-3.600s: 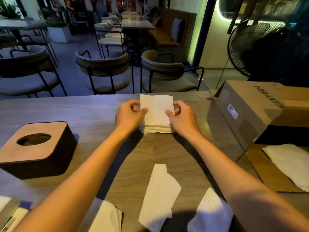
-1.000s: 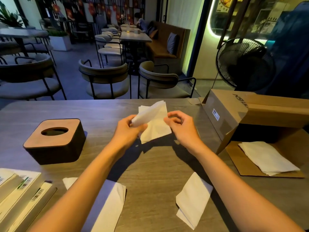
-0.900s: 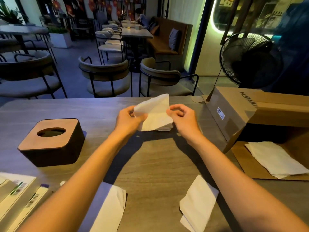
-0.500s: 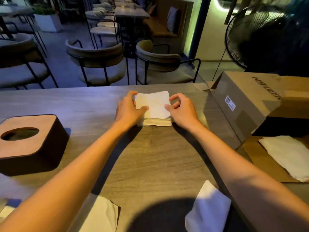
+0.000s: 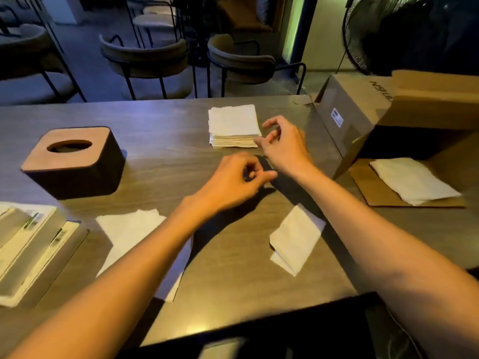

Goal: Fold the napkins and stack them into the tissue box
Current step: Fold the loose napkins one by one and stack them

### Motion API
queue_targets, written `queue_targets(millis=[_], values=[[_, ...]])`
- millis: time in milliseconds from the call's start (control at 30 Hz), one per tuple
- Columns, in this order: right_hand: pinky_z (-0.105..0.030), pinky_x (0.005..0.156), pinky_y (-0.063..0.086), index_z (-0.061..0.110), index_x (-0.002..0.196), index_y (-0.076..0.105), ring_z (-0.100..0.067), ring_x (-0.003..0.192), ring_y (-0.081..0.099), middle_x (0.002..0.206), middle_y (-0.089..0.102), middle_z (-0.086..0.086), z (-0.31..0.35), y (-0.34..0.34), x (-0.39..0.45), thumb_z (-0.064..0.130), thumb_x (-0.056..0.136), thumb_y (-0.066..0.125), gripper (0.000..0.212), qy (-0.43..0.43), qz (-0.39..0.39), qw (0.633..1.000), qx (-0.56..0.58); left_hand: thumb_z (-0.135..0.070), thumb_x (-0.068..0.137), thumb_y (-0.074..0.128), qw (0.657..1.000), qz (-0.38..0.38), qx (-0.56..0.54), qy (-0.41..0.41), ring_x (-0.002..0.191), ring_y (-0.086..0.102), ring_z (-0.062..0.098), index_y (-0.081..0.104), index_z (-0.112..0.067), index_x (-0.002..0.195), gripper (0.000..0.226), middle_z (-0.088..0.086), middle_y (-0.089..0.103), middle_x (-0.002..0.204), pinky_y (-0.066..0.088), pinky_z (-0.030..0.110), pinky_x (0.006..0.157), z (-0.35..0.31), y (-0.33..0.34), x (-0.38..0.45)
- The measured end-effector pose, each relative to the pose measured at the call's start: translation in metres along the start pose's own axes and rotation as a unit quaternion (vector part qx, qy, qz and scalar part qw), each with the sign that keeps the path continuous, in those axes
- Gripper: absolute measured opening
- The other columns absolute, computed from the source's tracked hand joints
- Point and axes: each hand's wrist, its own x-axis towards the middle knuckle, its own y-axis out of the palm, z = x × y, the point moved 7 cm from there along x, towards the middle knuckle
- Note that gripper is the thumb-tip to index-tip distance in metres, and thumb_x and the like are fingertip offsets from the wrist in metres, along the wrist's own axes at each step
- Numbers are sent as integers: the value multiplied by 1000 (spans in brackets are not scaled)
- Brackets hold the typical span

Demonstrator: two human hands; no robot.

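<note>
A neat stack of folded white napkins (image 5: 233,126) lies at the far middle of the wooden table (image 5: 160,141). My right hand (image 5: 283,145) hovers just right of the stack, fingers apart, holding nothing. My left hand (image 5: 237,178) is nearer to me, below the stack, fingers curled loosely and empty. The dark tissue box (image 5: 75,161) with a wooden lid and oval slot stands at the left. A loose napkin (image 5: 295,238) lies between my forearms. Another napkin (image 5: 129,234) lies partly under my left forearm.
An open cardboard box (image 5: 368,110) lies on its side at the right, with flat napkins (image 5: 412,180) on its flap. Packaged boxes (image 5: 28,244) sit at the near left edge. Chairs (image 5: 145,63) and a floor fan (image 5: 383,32) stand beyond the table.
Both hands have let go of the napkin stack and drawn back toward me, the left farther than the right. The camera has tilted down.
</note>
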Motion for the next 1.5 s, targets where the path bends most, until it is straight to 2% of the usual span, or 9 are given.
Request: queue_targets(millis=[133, 233, 433, 600, 767, 933, 1233, 1367, 1500], values=[[-26, 71, 55, 21, 115, 63, -13, 79, 69, 84, 71, -3, -3, -13, -36, 23, 93, 74, 24, -5, 15, 1000, -6, -57, 79, 73, 994, 110, 11, 5, 71, 59, 5, 69, -21, 78, 37, -9, 63, 79, 46, 17, 60, -25, 38, -33], [-33, 73, 59, 22, 108, 65, -17, 80, 71, 82, 73, -5, -14, -25, -57, 28, 93, 75, 19, 1, 34, 999, -26, -44, 80, 78, 989, 137, 52, 12, 77, 57, 10, 69, -17, 83, 29, -4, 63, 83, 51, 31, 70, -31, 53, -48], [-31, 81, 54, 24, 103, 73, -10, 92, 67, 95, 73, 3, -20, -42, -86, 59, 98, 53, 41, 18, 111, 993, -43, -34, 92, 67, 995, 96, -13, -6, 85, 66, 2, 74, -25, 102, 15, -10, 73, 91, 57, 35, 82, -27, 34, -57], [-18, 69, 51, 23, 105, 76, -6, 86, 68, 94, 73, 7, -9, -43, -99, 49, 96, 63, 31, 24, 196, 980, 9, -29, 94, 64, 992, 13, -117, -42, 89, 69, 1, 72, -25, 107, 16, -9, 74, 96, 57, 24, 75, -13, -8, -58], [-29, 72, 56, 21, 101, 77, -19, 85, 72, 92, 76, 0, -1, -38, -88, 40, 95, 69, 21, 12, 166, 984, 60, -43, 92, 63, 959, -91, -236, -128, 90, 68, 1, 73, -25, 106, 24, -11, 73, 99, 51, 16, 69, 2, -41, -57], [-21, 71, 55, 16, 104, 75, -2, 77, 68, 84, 73, 9, 11, -33, -66, 33, 98, 67, 19, -22, 85, 991, 102, -52, 83, 68, 914, -38, -355, -193, 106, 69, 18, 67, -24, 120, 46, -4, 72, 116, 60, 35, 85, 23, -39, -53], [-22, 62, 43, 9, 96, 72, 0, 57, 54, 62, 61, 11, 8, -10, 11, 28, 99, 67, 20, -18, -10, 992, 121, -35, 93, 66, 934, -114, -274, -201, 77, 73, 5, 70, -16, 113, 28, -2, 75, 95, 53, 14, 56, 56, -59, -1], [-28, 62, 45, 13, 95, 72, -11, 63, 57, 69, 64, 1, -6, 10, 55, 32, 99, 66, 21, -11, -5, 998, 62, -38, 90, 69, 948, -156, -185, -206, 85, 71, 22, 71, -18, 104, 25, 10, 73, 92, 60, 28, 70, 92, -71, 43], [-21, 63, 42, 14, 104, 72, -8, 74, 57, 82, 65, 2, -22, 28, 94, 33, 99, 65, 21, -3, -1, 1000, 23, -41, 90, 68, 959, -154, -116, -206, 92, 66, 16, 61, -17, 128, 45, 4, 69, 100, 56, 31, 78, 121, -77, 82]])
